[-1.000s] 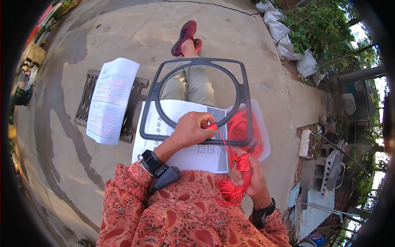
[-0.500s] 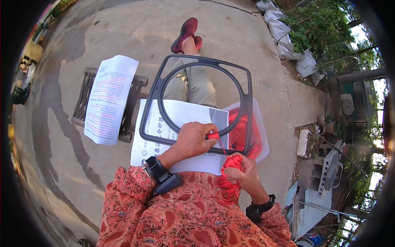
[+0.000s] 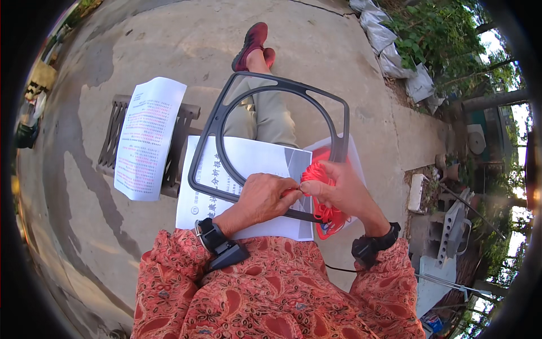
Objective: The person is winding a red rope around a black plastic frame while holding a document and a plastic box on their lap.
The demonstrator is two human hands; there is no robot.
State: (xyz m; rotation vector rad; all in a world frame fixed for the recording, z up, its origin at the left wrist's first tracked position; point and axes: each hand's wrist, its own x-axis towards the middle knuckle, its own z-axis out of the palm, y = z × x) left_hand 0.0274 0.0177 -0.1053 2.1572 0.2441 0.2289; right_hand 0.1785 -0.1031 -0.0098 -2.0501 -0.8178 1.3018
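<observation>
A black plastic frame (image 3: 339, 148), roughly square with a large round opening, rests across my lap. My left hand (image 3: 262, 198) is closed on the near edge of its ring, thumb and fingers pinched together where red cord is wrapped; the fingers mostly hide that wrapping. My right hand (image 3: 347, 192) grips a loose bundle of red cord (image 3: 315, 174) over the ring's near right side, its thumb close to the left fingertips. Printed white paper (image 3: 271, 226) lies on my lap under the frame.
Beyond the right hand stands a pale translucent tub (image 3: 357, 161) with red contents. To the left, a dark slatted stool (image 3: 186, 121) bears another printed sheet (image 3: 149, 135). White sacks (image 3: 389, 53) and plants line the far right. A white block (image 3: 418, 193) and clutter lie at right.
My right hand has moved up and away from my body with the cord bundle, from beside my lap to the ring, meeting the left hand. The left hand keeps its hold.
</observation>
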